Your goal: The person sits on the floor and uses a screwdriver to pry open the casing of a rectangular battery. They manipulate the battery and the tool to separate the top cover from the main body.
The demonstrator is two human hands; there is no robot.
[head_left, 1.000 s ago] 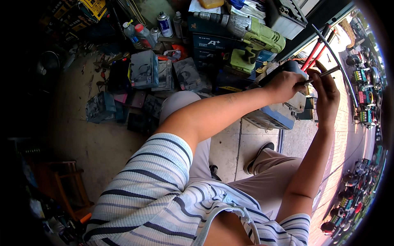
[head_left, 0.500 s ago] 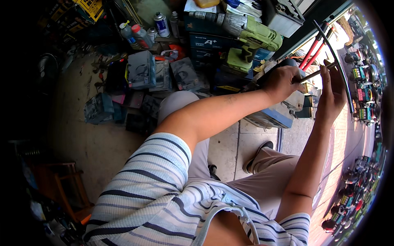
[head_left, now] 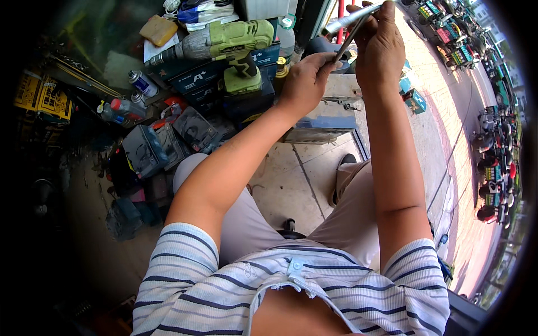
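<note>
My left hand is closed around the near end of a thin, dark metal rod that slants up and away to the right. Beside it, my right hand is raised at the top of the view, its fingers bent around a long, narrow silvery bar. The rod's far end meets the bar near my right fingers; whether it is fixed to the bar I cannot tell. Part of the bar runs out of view at the top. Below my hands stands a worn grey metal box.
A green cordless impact wrench rests on stacked dark boxes to the left. Spray cans, a clear bottle and dusty packaged parts crowd around. Red handles stand behind my hands. Outside at right are parked scooters.
My view has turned right, so the shop things sit further left. The bar has swung from a thin dark edge to a broad silvery face. Both hands keep their hold.
</note>
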